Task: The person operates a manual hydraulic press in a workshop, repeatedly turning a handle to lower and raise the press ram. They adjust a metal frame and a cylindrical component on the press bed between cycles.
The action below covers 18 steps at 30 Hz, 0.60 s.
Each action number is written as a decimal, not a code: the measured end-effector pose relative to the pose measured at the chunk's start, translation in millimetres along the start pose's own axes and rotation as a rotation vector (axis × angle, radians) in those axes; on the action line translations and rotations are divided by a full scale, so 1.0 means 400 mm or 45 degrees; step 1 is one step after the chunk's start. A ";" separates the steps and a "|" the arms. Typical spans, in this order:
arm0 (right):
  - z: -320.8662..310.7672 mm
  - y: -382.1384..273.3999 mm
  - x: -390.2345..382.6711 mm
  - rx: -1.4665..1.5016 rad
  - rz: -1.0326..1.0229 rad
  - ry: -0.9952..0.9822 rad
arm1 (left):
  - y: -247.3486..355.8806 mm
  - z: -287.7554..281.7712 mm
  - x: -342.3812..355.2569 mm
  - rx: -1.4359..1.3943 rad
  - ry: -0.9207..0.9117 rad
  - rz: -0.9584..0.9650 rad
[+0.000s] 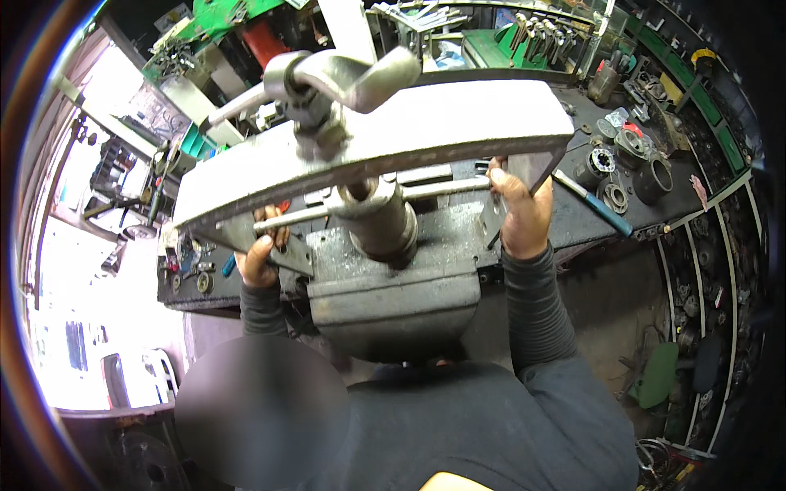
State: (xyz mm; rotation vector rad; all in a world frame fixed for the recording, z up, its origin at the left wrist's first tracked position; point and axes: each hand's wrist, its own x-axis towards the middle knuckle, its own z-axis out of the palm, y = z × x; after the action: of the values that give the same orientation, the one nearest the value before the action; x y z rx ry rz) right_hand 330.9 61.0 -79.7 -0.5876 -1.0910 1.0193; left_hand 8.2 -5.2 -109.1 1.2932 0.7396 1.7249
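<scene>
Plainly, metal frame [458,123] within fingers [513,190].

2 hands [526,217], 1 held mtl frame [458,123], 1 bent crank hdl [372,86]

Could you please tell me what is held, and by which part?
The left hand and right hand hold the bridge-shaped pale grey metal frame by its two side legs; whether they touch the thin steel rod cannot be told.
</scene>
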 end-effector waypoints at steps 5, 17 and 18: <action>-0.013 0.024 0.004 -0.057 -0.064 -0.106 | 0.006 0.016 0.016 0.015 -0.063 0.015; -0.094 0.046 -0.058 -0.382 -0.036 -0.455 | -0.002 -0.028 0.019 -0.007 -0.163 0.060; -0.113 0.058 -0.100 -0.429 -0.092 -0.388 | 0.002 -0.033 0.019 0.006 -0.153 0.064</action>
State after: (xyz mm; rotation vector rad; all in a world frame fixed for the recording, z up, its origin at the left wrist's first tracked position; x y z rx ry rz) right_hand 359.4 39.2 -133.4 -0.6694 -1.5614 0.8848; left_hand -5.6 1.5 -108.7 1.4159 0.6472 1.6696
